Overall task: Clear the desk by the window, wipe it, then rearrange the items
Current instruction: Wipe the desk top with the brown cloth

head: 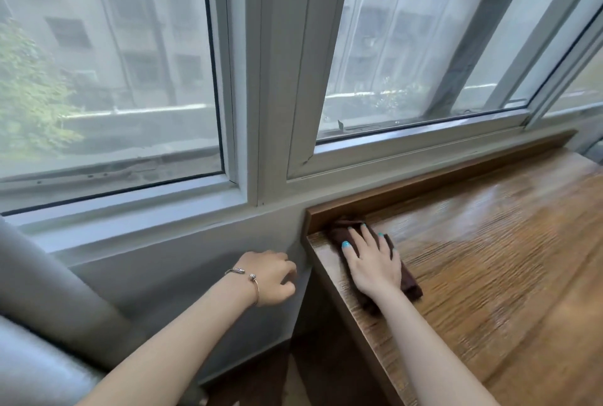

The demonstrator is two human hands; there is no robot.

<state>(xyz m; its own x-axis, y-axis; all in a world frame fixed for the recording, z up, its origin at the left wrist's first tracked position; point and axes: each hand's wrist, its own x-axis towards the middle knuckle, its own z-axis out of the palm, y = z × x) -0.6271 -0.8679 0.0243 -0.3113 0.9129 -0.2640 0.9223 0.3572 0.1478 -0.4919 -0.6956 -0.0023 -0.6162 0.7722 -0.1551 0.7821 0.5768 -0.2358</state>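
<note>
The right hand [372,260] lies flat, fingers straight and slightly spread, pressing a dark brown folded cloth [412,281] onto the brown wood-grain surface [496,268] at its far left corner, just beside the raised wooden back rail [424,182] that runs under the white-framed window [270,86]. The cloth shows past the fingertips and beside the wrist. The left hand [272,276] hangs off the surface's left edge, in front of the pale grey wall [182,262], fingers loosely curled and holding nothing. A thin metal bangle [249,280] circles its wrist.
</note>
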